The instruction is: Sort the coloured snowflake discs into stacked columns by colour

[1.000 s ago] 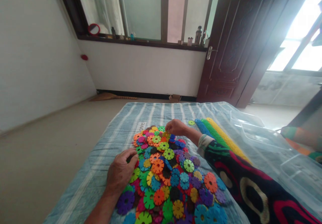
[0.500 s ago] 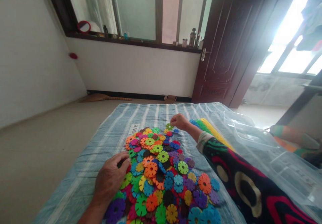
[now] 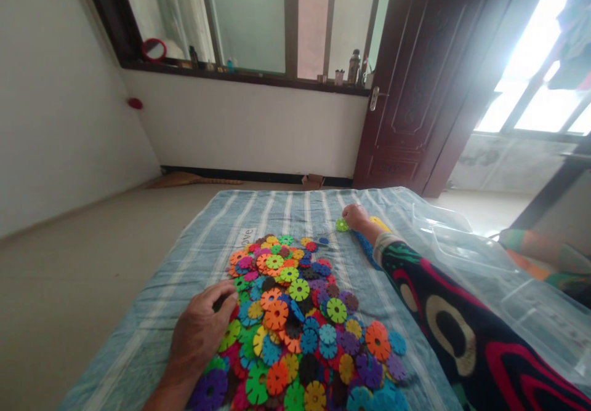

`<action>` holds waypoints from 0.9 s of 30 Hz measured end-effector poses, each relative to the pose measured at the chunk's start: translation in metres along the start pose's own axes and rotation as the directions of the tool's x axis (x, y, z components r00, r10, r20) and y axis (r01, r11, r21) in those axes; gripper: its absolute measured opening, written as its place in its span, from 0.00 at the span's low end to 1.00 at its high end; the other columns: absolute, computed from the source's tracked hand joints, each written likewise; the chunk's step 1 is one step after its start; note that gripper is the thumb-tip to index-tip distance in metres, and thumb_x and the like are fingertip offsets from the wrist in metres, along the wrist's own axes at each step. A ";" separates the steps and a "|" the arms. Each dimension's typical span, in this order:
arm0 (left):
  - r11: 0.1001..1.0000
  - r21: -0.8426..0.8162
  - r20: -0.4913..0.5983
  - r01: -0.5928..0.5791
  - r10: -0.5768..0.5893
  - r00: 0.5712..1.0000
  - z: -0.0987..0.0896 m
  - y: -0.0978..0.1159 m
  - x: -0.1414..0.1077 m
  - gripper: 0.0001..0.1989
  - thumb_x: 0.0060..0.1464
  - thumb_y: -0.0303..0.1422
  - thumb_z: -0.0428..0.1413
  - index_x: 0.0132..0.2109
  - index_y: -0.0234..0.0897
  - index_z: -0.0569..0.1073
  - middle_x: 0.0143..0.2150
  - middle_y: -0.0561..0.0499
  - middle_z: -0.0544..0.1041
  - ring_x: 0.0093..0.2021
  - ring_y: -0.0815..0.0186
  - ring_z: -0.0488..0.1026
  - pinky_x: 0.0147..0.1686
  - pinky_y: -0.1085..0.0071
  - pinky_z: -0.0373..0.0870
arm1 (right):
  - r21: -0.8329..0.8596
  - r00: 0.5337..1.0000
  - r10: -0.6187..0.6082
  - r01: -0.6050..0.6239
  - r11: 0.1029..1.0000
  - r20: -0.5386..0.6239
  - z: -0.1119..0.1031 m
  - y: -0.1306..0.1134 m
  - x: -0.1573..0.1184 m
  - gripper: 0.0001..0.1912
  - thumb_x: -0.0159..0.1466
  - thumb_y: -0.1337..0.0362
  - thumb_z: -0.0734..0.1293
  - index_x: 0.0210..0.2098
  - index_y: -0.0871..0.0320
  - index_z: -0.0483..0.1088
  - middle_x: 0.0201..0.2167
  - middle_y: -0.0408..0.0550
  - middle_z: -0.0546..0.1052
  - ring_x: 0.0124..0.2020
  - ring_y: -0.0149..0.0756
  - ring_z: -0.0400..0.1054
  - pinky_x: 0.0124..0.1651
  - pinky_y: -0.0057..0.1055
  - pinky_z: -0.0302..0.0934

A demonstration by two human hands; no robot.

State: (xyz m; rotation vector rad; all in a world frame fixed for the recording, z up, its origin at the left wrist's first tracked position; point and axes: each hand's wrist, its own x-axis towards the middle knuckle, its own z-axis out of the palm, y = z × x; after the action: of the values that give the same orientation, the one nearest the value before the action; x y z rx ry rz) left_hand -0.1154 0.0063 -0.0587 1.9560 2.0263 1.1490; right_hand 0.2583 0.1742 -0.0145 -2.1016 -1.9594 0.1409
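A large pile of colourful notched plastic discs (image 3: pixel 299 290) lies on the striped blue cloth (image 3: pixel 184 263). My left hand (image 3: pixel 205 315) rests at the pile's left edge with thumb and fingers curled; what it holds, if anything, is hidden. Beyond the pile on the right, my right hand (image 3: pixel 356 217) pinches a yellow-green disc (image 3: pixel 341 225) near the cloth. Just below that hand is a blue row of discs (image 3: pixel 367 249), and a yellow row (image 3: pixel 379 223) shows behind the wrist, partly covered by the arm.
Clear plastic boxes (image 3: pixel 471 248) stand to the right of my right sleeve. Past the far edge of the cloth, a small cardboard box (image 3: pixel 313 181) and a broom (image 3: pixel 184 180) lie on the floor by the wall. A dark red door (image 3: pixel 410 85) stands behind.
My right hand has moved right, carrying the yellow-green disc away from the pile towards the rows. Its arm now covers more of the rows. My left hand has barely moved.
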 end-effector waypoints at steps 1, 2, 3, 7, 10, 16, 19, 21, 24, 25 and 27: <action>1.000 -0.001 0.005 0.006 -0.006 1.000 0.000 0.000 0.000 0.16 0.46 0.45 0.50 0.32 0.41 0.77 0.42 0.48 0.82 0.43 0.55 0.78 0.51 0.62 0.72 | -0.013 1.000 0.000 0.000 1.000 0.002 0.000 0.000 0.000 0.13 0.66 0.59 0.64 0.45 0.60 0.72 0.44 0.50 0.76 0.45 0.38 0.71 0.48 0.40 0.66; 1.000 -0.004 0.008 0.011 -0.011 1.000 0.000 0.000 0.000 0.16 0.46 0.45 0.50 0.33 0.41 0.77 0.42 0.48 0.81 0.43 0.55 0.77 0.51 0.61 0.71 | -0.025 1.000 -0.007 0.007 1.000 0.002 0.001 0.000 -0.001 0.12 0.66 0.61 0.63 0.45 0.60 0.72 0.45 0.52 0.76 0.46 0.40 0.71 0.48 0.39 0.65; 1.000 -0.007 0.009 0.015 -0.015 1.000 0.001 0.000 0.000 0.16 0.46 0.45 0.50 0.33 0.41 0.77 0.42 0.48 0.81 0.43 0.55 0.77 0.51 0.61 0.71 | -0.035 1.000 -0.022 0.022 0.999 0.002 0.001 0.000 -0.001 0.12 0.65 0.64 0.63 0.47 0.59 0.73 0.46 0.53 0.76 0.48 0.41 0.70 0.49 0.38 0.64; 0.999 -0.013 0.018 0.030 -0.030 0.999 0.000 0.002 -0.001 0.17 0.46 0.45 0.50 0.33 0.41 0.77 0.43 0.48 0.81 0.44 0.55 0.77 0.51 0.62 0.71 | -0.061 0.988 -0.147 0.149 0.987 0.043 0.003 -0.005 -0.004 0.22 0.59 0.71 0.65 0.51 0.51 0.73 0.51 0.49 0.75 0.55 0.42 0.66 0.55 0.33 0.59; 0.998 -0.009 0.039 0.055 -0.054 0.998 -0.002 0.005 -0.001 0.17 0.45 0.45 0.49 0.33 0.41 0.77 0.43 0.47 0.81 0.45 0.54 0.77 0.52 0.61 0.70 | -0.077 0.971 -0.215 0.223 0.972 0.100 0.005 -0.009 -0.004 0.26 0.56 0.72 0.66 0.53 0.48 0.72 0.53 0.46 0.74 0.56 0.42 0.65 0.56 0.33 0.57; 0.998 -0.015 0.049 0.062 -0.062 0.997 -0.003 0.006 0.000 0.18 0.45 0.46 0.49 0.34 0.40 0.77 0.44 0.47 0.81 0.46 0.55 0.76 0.53 0.61 0.69 | -0.121 0.955 -0.231 0.255 0.959 0.185 0.008 -0.011 -0.001 0.23 0.56 0.72 0.66 0.50 0.50 0.74 0.51 0.47 0.76 0.52 0.41 0.68 0.53 0.33 0.59; 0.998 -0.012 0.048 0.062 -0.061 0.997 -0.003 0.007 0.000 0.18 0.45 0.46 0.49 0.34 0.40 0.77 0.44 0.47 0.81 0.46 0.55 0.76 0.53 0.62 0.69 | -0.135 0.952 -0.232 0.261 0.956 0.201 0.008 -0.010 -0.001 0.22 0.56 0.71 0.65 0.49 0.51 0.75 0.49 0.49 0.77 0.51 0.41 0.69 0.51 0.31 0.59; 0.998 -0.013 0.050 0.061 -0.060 0.997 -0.004 0.008 0.000 0.18 0.45 0.46 0.49 0.34 0.40 0.77 0.44 0.47 0.81 0.46 0.55 0.76 0.53 0.62 0.69 | -0.143 0.951 -0.232 0.264 0.954 0.206 0.006 -0.009 -0.002 0.21 0.56 0.71 0.65 0.49 0.52 0.75 0.47 0.49 0.77 0.50 0.42 0.70 0.50 0.31 0.60; 0.997 -0.014 0.055 0.070 -0.069 0.996 -0.004 0.009 -0.001 0.19 0.44 0.46 0.49 0.34 0.40 0.77 0.44 0.47 0.81 0.46 0.54 0.76 0.53 0.61 0.69 | -0.147 0.950 -0.237 0.269 0.952 0.203 0.003 -0.009 -0.005 0.21 0.56 0.72 0.65 0.47 0.53 0.76 0.46 0.50 0.78 0.50 0.43 0.70 0.49 0.31 0.60; 0.997 -0.015 0.055 0.070 -0.069 0.996 -0.004 0.009 -0.001 0.19 0.44 0.46 0.49 0.34 0.40 0.77 0.44 0.46 0.81 0.46 0.54 0.76 0.53 0.61 0.69 | -0.147 0.951 -0.239 0.270 0.952 0.198 0.002 -0.009 -0.007 0.21 0.56 0.72 0.65 0.47 0.53 0.76 0.46 0.50 0.78 0.50 0.44 0.70 0.49 0.31 0.60; 0.998 -0.019 0.053 0.068 -0.067 0.996 -0.004 0.009 -0.001 0.18 0.44 0.46 0.49 0.33 0.40 0.77 0.45 0.46 0.81 0.47 0.54 0.76 0.53 0.61 0.69 | -0.148 0.953 -0.243 0.270 0.951 0.181 0.000 -0.011 -0.009 0.20 0.56 0.73 0.65 0.46 0.54 0.77 0.46 0.51 0.78 0.49 0.44 0.70 0.49 0.32 0.61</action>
State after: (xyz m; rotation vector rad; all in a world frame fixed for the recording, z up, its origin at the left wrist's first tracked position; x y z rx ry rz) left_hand -0.1100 0.0025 -0.0519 1.8728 2.0295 1.0880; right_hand 0.2472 0.1655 -0.0127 -1.9623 -2.4009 0.0964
